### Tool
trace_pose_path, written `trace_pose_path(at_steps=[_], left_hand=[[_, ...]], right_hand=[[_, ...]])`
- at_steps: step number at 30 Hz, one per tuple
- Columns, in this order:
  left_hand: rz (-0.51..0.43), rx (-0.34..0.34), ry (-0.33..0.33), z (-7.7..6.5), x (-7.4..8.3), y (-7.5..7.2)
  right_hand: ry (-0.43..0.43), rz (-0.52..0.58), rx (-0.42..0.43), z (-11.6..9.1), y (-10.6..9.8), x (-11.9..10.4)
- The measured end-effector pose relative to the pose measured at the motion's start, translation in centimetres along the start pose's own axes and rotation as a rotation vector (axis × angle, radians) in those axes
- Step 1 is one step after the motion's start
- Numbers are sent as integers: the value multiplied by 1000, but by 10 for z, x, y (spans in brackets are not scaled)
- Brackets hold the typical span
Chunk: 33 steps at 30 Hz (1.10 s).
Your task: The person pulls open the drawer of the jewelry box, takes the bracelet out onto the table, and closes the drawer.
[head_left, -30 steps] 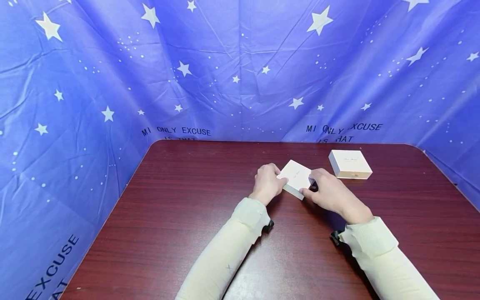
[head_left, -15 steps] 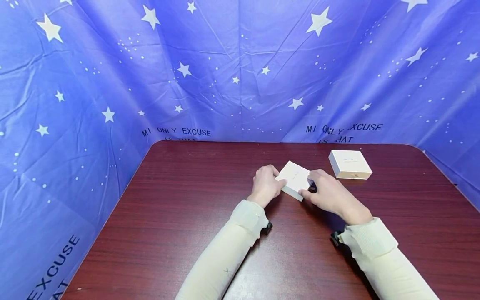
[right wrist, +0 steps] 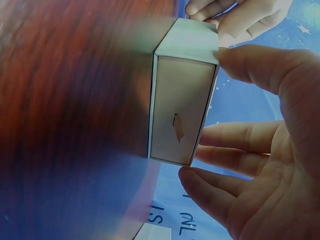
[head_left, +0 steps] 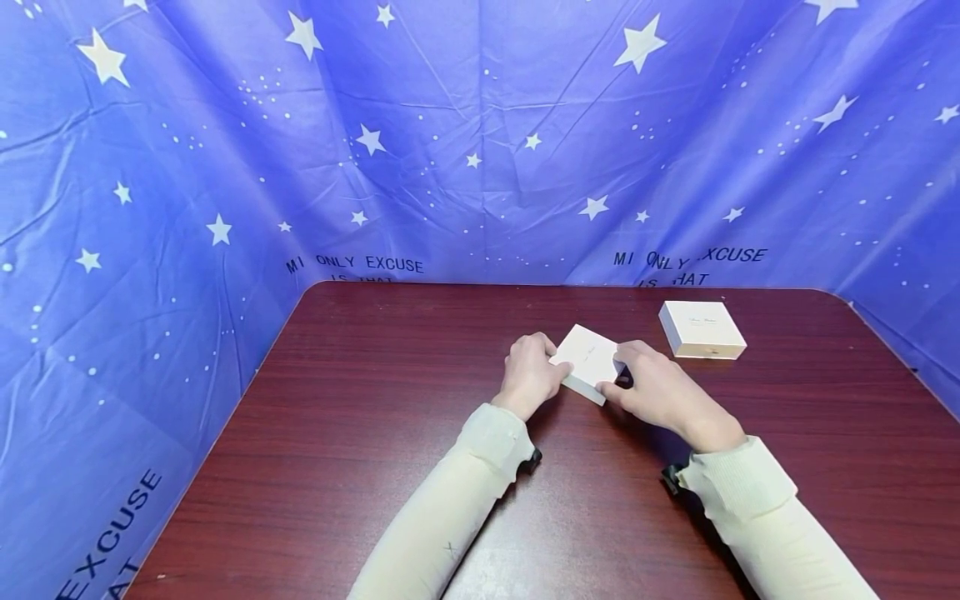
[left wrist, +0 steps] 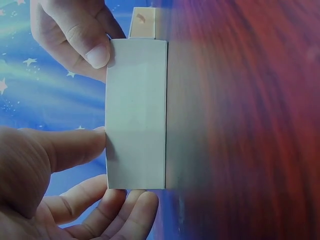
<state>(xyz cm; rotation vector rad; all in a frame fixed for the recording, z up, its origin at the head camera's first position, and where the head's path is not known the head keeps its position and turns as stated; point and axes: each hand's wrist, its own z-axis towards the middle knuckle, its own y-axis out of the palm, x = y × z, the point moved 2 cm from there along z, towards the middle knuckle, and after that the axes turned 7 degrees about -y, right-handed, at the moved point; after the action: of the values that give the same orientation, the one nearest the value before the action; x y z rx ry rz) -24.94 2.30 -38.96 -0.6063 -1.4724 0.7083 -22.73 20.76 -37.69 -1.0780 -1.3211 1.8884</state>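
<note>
A small white drawer box (head_left: 587, 357) with faint print on its lid sits at an angle on the table, between both hands. My left hand (head_left: 529, 372) grips its left corner, thumb on the top edge and fingers round the end. From the other side my right hand (head_left: 663, 387) holds the box, thumb at the near corner and fingers at the far one. The right wrist view shows the drawer front (right wrist: 182, 92), pushed in level with the sleeve, with a small ribbon tab (right wrist: 178, 131) poking out. The left wrist view shows a plain long side (left wrist: 136, 112).
A second white box (head_left: 703, 323) of the same kind stands behind and to the right, its own tab facing the person. The dark red wood table (head_left: 360, 400) ends at a blue curtain (head_left: 480, 142) with white stars.
Both hands keep their hold on the box. It has shifted very slightly left and toward the person, the left hand moving with it. The second box stays put.
</note>
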Motion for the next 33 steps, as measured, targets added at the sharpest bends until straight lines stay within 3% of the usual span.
trace_pose_path(at_steps=[33], left_hand=[[23, -7, -13, -9, -8, -6]], right_hand=[[-43, 19, 4, -1, 4, -7]])
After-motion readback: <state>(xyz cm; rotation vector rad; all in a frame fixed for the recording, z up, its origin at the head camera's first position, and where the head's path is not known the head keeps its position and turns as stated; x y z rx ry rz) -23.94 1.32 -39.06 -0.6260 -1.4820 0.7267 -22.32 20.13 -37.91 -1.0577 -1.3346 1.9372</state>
